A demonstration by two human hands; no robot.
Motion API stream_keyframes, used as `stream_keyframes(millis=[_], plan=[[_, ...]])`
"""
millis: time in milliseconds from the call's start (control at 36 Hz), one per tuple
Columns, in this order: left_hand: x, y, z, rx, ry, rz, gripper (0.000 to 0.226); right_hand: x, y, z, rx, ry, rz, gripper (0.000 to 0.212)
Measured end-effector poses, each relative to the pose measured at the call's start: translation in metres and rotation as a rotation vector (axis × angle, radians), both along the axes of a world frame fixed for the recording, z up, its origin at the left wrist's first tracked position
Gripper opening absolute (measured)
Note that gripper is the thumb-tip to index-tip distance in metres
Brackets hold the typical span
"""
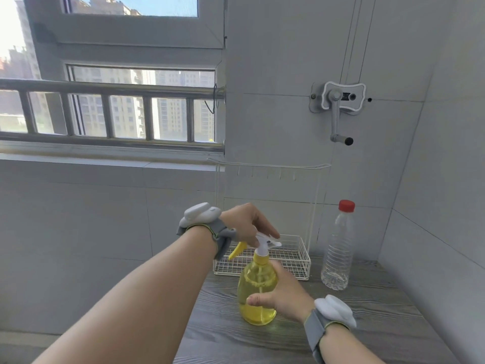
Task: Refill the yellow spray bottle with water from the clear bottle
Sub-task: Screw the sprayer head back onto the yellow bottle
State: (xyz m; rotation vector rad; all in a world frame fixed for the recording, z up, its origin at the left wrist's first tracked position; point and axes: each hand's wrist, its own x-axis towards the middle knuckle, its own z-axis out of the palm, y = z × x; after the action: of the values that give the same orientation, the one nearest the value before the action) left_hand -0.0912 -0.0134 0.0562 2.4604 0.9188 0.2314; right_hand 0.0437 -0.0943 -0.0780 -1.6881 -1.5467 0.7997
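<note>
Evidently an unscrewing grip: the right hand (282,292) wraps the yellow spray bottle (257,290) to steady it on the table (380,324); the left hand (246,224) pinches its spray head (265,241); the clear bottle (338,248), still capped, waits at two o'clock, well apart.

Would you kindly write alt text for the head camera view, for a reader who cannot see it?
The right hand steadies a yellow spray bottle on a grey wooden table while the left hand grips its white spray head. A clear bottle with a red cap stands beside a white wire basket.
</note>
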Motion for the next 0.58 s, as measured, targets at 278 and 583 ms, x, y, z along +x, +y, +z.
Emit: stream_keyframes(millis=[278, 583], plan=[[-0.003, 0.001, -0.01, 0.002, -0.133, 0.127, 0.051, -0.007, 0.001, -0.003, -0.007, 0.023, -0.11, 0.078], [-0.009, -0.001, -0.021, 0.062, -0.237, 0.194, 0.019, -0.022, -0.008, 0.002, 0.057, -0.17, -0.263, 0.071]])
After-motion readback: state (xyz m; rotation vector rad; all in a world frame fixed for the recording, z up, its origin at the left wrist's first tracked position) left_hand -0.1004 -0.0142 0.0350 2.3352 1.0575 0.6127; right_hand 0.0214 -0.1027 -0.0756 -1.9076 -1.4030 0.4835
